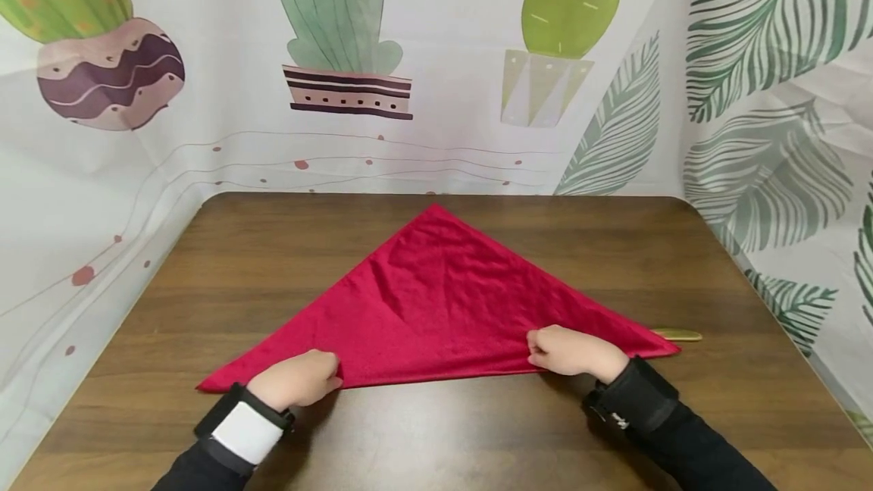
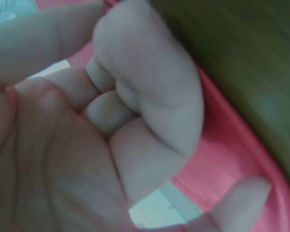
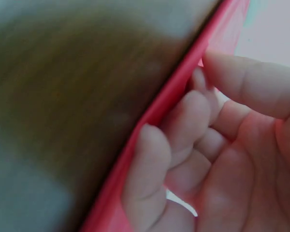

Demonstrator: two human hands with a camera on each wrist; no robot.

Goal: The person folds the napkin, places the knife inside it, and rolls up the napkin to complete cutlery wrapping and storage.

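Note:
A shiny red cloth [image 1: 436, 301] lies on the table as a large triangle, its peak toward the far edge and its long side toward me. My left hand [image 1: 298, 379] pinches that long side left of centre. Further right, my right hand [image 1: 576, 353] pinches the same side. In the left wrist view the curled fingers [image 2: 154, 87] hide most of the grip, though thumb and forefinger meet at the cloth. The right wrist view has thumb and fingertips [image 3: 195, 111] along the hem of the cloth [image 3: 150, 113].
A thin gold-coloured piece [image 1: 678, 335] sticks out from beneath the cloth's right corner; the remainder is hidden. The brown wooden table [image 1: 436, 438] has rounded far corners. Behind it hangs a white sheet [image 1: 457, 29] printed with cacti and leaves.

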